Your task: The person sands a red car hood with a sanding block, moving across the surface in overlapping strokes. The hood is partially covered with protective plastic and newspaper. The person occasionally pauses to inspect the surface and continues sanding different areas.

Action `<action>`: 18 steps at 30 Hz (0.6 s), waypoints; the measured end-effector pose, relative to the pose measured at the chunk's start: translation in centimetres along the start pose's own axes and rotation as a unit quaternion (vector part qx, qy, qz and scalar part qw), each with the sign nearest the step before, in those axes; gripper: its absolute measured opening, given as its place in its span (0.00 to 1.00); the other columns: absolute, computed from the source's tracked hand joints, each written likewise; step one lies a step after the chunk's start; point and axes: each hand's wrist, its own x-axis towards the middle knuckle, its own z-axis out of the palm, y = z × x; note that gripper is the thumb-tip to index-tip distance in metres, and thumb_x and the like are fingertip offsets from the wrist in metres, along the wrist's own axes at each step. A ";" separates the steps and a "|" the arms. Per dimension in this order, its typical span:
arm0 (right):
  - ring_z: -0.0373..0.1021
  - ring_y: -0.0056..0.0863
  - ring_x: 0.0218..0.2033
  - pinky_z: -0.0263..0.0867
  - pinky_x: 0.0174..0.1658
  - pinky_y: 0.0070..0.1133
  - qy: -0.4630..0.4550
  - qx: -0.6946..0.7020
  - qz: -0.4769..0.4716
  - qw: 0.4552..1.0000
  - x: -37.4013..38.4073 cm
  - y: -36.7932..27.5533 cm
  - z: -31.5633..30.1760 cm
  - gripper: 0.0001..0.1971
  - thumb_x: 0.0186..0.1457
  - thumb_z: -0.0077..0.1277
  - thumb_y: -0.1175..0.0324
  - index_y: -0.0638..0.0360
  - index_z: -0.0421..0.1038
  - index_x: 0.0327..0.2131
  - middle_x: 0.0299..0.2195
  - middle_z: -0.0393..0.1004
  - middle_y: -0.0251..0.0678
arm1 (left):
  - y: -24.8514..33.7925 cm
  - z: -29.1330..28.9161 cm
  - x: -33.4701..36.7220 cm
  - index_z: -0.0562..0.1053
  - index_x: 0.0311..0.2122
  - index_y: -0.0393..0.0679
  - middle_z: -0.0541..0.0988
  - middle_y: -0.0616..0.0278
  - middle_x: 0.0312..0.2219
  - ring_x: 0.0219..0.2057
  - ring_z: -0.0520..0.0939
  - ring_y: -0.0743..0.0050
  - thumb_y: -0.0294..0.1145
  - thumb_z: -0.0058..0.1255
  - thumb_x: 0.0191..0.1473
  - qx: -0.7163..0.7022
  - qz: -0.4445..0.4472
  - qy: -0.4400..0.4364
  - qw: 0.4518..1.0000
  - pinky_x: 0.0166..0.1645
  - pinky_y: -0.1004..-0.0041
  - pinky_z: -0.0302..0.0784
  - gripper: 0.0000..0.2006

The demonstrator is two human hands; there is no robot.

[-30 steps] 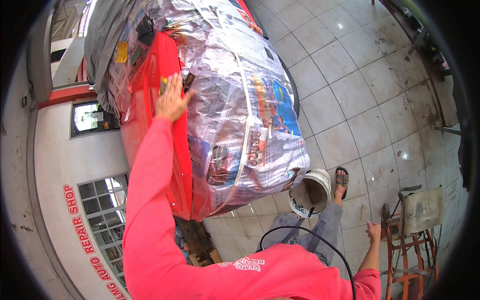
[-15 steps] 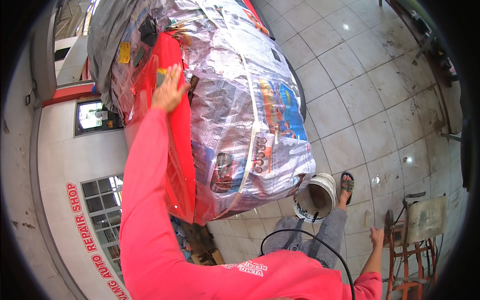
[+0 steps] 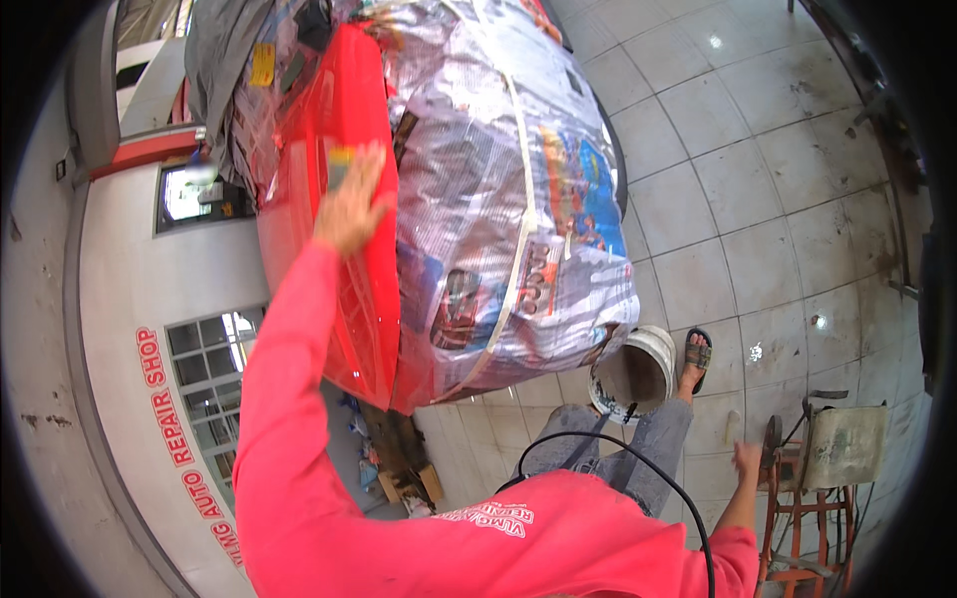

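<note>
My left hand (image 3: 349,207) lies stretched over a glossy red car panel (image 3: 367,309), pressing a small grey-and-yellow pad (image 3: 340,171) against it. The pad shows only in part beside the fingers, and motion smears them. Along the panel's right side, the car is covered with newspaper sheets (image 3: 469,199) joined by pale masking tape (image 3: 518,254). My right hand (image 3: 746,456) hangs at my right side, loosely open with nothing visible in it, near a rusty orange metal stand (image 3: 797,508).
A white bucket (image 3: 653,364) stands on the tiled floor (image 3: 688,214) beside my sandalled foot (image 3: 697,361). A black hose or cable (image 3: 638,453) crosses my body. Grey cover cloth (image 3: 221,80) hangs at the car's far left. Cardboard pieces (image 3: 424,483) lie below the panel.
My left hand has slid nearer along the red panel with the pad under it. The view has shifted slightly. My right hand still hangs by the stand.
</note>
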 end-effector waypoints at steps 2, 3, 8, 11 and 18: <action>0.71 0.28 0.23 0.66 0.29 0.31 0.093 0.067 -0.020 0.993 4.7 -9.1 -2.8 0.24 0.59 0.53 0.51 0.67 0.79 0.28 0.21 0.77 0.41 | -0.6 -1.0 5.7 0.52 0.72 0.44 0.52 0.53 0.72 0.73 0.51 0.57 0.62 0.34 0.67 0.060 -0.009 0.053 0.997 0.70 0.63 0.63 0.39; 0.73 0.28 0.25 0.65 0.29 0.30 0.079 0.176 -0.014 0.981 6.4 -12.0 -4.6 0.24 0.59 0.53 0.49 0.67 0.79 0.34 0.26 0.79 0.39 | 0.1 -0.4 5.4 0.52 0.72 0.43 0.52 0.52 0.72 0.73 0.50 0.57 0.63 0.34 0.66 0.068 -0.004 0.068 0.995 0.70 0.63 0.63 0.40; 0.76 0.29 0.30 0.63 0.26 0.21 0.033 0.345 0.067 0.936 0.8 -15.4 -6.1 0.29 0.60 0.55 0.46 0.65 0.76 0.49 0.42 0.80 0.38 | 8.6 1.2 -8.7 0.48 0.73 0.42 0.50 0.51 0.73 0.74 0.48 0.56 0.68 0.36 0.62 -0.016 -0.008 0.030 0.999 0.70 0.59 0.62 0.47; 0.76 0.25 0.30 0.68 0.28 0.25 0.056 0.333 0.130 0.932 -2.5 -12.5 -4.5 0.26 0.62 0.53 0.50 0.71 0.77 0.44 0.31 0.80 0.37 | 8.4 0.7 -13.0 0.47 0.74 0.45 0.50 0.53 0.73 0.74 0.48 0.56 0.69 0.37 0.61 -0.044 -0.028 -0.061 0.997 0.69 0.59 0.63 0.47; 0.77 0.30 0.32 0.64 0.26 0.22 0.064 0.359 0.038 0.930 0.7 -16.1 -5.7 0.27 0.60 0.56 0.48 0.65 0.76 0.50 0.40 0.80 0.36 | 3.3 -0.4 -0.5 0.54 0.72 0.49 0.56 0.61 0.72 0.72 0.55 0.60 0.62 0.42 0.63 0.050 0.017 0.022 0.998 0.67 0.61 0.68 0.40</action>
